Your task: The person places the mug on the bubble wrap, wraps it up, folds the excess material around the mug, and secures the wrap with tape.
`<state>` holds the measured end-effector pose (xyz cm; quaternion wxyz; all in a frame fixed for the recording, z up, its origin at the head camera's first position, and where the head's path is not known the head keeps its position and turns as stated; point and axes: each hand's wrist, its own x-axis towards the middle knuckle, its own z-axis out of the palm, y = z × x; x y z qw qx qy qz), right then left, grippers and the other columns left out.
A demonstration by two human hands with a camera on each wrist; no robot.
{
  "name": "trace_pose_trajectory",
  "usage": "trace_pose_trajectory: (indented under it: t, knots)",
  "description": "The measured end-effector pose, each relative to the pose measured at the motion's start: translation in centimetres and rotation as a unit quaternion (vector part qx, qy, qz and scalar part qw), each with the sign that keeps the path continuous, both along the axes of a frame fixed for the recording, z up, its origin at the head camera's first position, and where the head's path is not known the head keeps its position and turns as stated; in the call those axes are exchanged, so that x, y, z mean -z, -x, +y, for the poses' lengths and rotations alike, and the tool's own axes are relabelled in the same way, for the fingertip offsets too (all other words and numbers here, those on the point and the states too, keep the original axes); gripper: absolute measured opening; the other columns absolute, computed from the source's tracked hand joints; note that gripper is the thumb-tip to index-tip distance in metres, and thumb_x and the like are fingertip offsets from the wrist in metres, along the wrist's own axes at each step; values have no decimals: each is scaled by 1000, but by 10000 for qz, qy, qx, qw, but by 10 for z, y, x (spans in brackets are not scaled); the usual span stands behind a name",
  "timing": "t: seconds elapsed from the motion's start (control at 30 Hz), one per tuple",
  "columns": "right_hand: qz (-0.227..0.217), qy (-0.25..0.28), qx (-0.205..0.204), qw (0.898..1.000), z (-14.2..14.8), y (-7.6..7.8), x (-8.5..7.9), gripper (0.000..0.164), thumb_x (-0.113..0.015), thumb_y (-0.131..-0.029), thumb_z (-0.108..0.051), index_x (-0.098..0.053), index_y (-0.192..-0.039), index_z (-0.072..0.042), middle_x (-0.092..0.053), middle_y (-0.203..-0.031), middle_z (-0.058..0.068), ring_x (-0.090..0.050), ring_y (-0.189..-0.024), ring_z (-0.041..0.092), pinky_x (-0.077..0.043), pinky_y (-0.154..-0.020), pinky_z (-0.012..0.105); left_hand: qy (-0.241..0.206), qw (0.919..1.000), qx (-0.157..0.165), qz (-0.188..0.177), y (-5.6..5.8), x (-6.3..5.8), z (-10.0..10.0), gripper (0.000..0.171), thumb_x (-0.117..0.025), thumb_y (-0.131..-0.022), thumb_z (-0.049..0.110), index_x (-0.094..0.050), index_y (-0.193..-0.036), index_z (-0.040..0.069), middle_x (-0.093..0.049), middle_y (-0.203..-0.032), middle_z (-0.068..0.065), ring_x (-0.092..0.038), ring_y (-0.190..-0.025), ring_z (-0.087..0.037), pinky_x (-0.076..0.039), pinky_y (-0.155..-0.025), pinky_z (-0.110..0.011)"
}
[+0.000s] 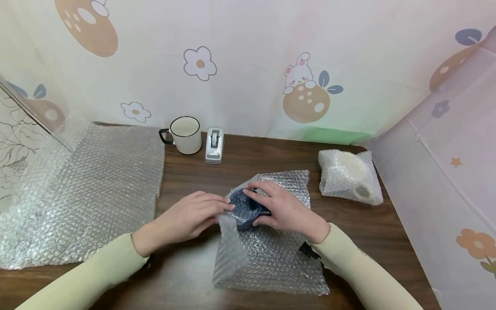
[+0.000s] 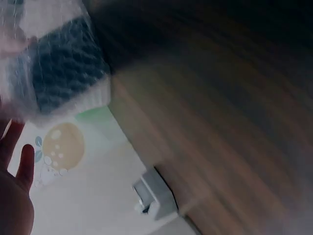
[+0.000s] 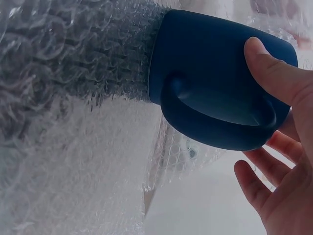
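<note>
A dark blue mug [image 3: 210,68] stands upright on a sheet of bubble wrap [image 1: 279,262], its handle [image 3: 210,122] towards the right. My right hand [image 1: 284,211] grips the mug near its rim, with the thumb on its side. Part of the sheet is lifted round the mug's left side and over its mouth. Against this lifted wrap [image 2: 68,63] my left hand [image 1: 193,215] presses with fairly straight fingers. In the left wrist view its thumb stands free of the wrap, and some fingertips are partly hidden behind the plastic.
A white mug [image 1: 187,140] with a black handle and a white tape dispenser [image 1: 214,146] stand at the back of the wooden table [image 1: 174,185]. Another bubble wrap sheet [image 1: 104,189] covers the left side. A bubble-wrapped bundle [image 1: 348,176] lies at the back right, near a patterned curtain [image 1: 248,86].
</note>
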<state>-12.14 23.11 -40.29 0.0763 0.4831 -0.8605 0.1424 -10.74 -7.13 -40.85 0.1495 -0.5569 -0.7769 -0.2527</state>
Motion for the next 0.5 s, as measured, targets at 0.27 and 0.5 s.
trace_pose_trajectory:
  t: [0.27,0.5]
  knots:
    - [-59,30,33,10000,-2,0,-2,67,-79,-80,-5,-54,-142,-5,-46,-145,13,-45,-133,29,-41,-107,44,-400,9978,-522,127,1,1,19,14,-57,-97,7,-54,-110,8,-62,-106,-5,-60,-92,-20,-53,-81,-34]
    - [-637,583,146,9962,-4,3,-1,72,-87,-76,-15,-55,-140,-9,-47,-143,9,-48,-129,26,-46,-102,42,-15,9954,-588,757,-3,0,20,55,-58,-76,-5,-56,-130,7,-55,-125,-17,-56,-97,-28,-54,-81,-36]
